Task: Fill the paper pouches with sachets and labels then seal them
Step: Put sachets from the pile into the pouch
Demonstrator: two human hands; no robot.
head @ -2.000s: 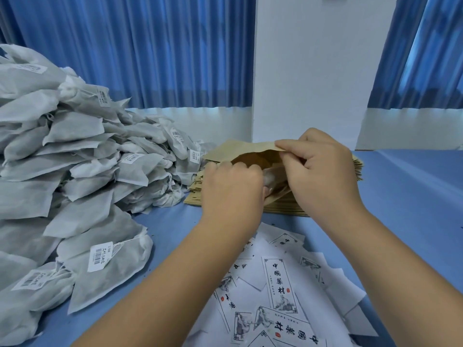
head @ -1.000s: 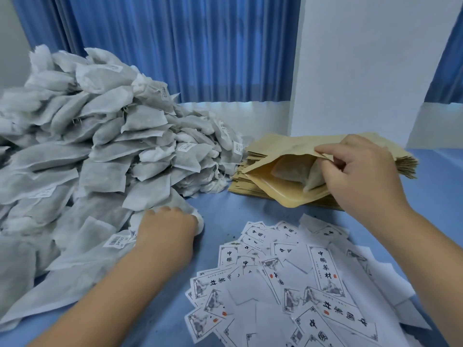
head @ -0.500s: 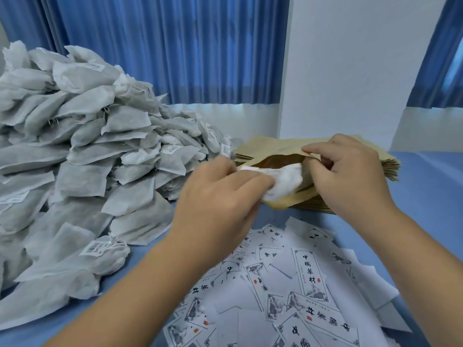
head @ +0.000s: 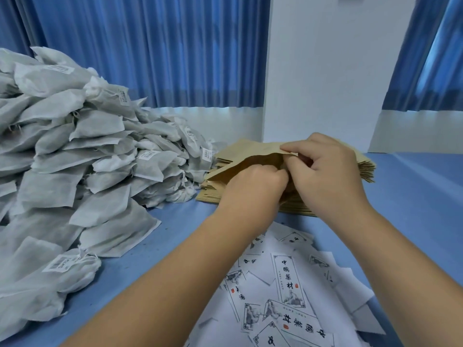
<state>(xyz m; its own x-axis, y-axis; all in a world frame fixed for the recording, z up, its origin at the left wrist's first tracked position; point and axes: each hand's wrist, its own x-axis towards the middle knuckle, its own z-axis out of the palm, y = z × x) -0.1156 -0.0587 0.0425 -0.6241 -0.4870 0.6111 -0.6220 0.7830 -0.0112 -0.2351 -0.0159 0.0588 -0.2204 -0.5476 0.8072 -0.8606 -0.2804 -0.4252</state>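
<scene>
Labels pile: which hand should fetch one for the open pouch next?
Left, probably. The right hand pinches the upper lip of the pouch, holding its mouth open; letting go could close it. The left hand is at the mouth, fingers hidden inside, and the labels lie just below its forearm.

Your left hand point(head: 253, 186) was at the sachet pile point(head: 75, 159) a second ago, then carried a sachet toward the kraft pouch point(head: 250, 149). Now its fingers are pushed into the pouch's open mouth and the sachet is out of sight.
</scene>
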